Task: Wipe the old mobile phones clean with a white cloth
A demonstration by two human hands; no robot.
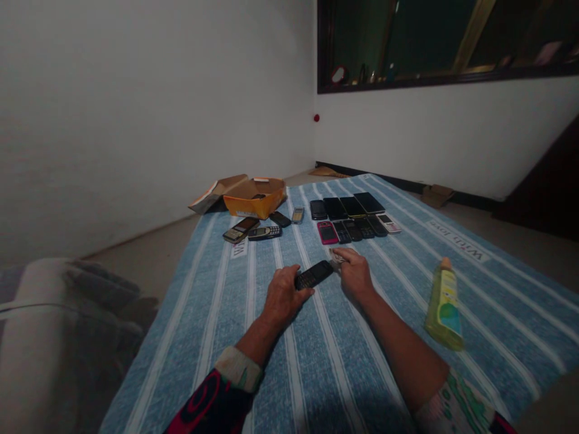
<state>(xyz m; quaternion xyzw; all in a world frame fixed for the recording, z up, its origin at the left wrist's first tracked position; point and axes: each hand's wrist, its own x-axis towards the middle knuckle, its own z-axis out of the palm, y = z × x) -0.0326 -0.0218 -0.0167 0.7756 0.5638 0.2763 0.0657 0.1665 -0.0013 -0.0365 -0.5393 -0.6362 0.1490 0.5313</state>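
Gripped by its near end between thumb and fingers, a black keypad phone (314,275) is in the left hand (283,292), tilted just above or resting on the blue striped cloth (266,355); which of the two cannot be told. Fingers of the right hand (355,271) are pinched around a pale crumpled wad (335,256), perhaps tissue or cloth, at the phone's far end; whether it touches is unclear. Beyond the hands, ten phones lie in two neat rows: four dark ones behind, and six in front, from a pink-framed phone (327,232) to a white phone (389,223). Four others, among them a silver-and-black keypad phone (265,233), lie loosely scattered beside an open orange cardboard box (256,208), which holds something dark (259,196). Judged by this layout, the work looks well past halfway, with ten phones set in order, one in hand and four outside the rows, though whether those four have been handled cannot be told.
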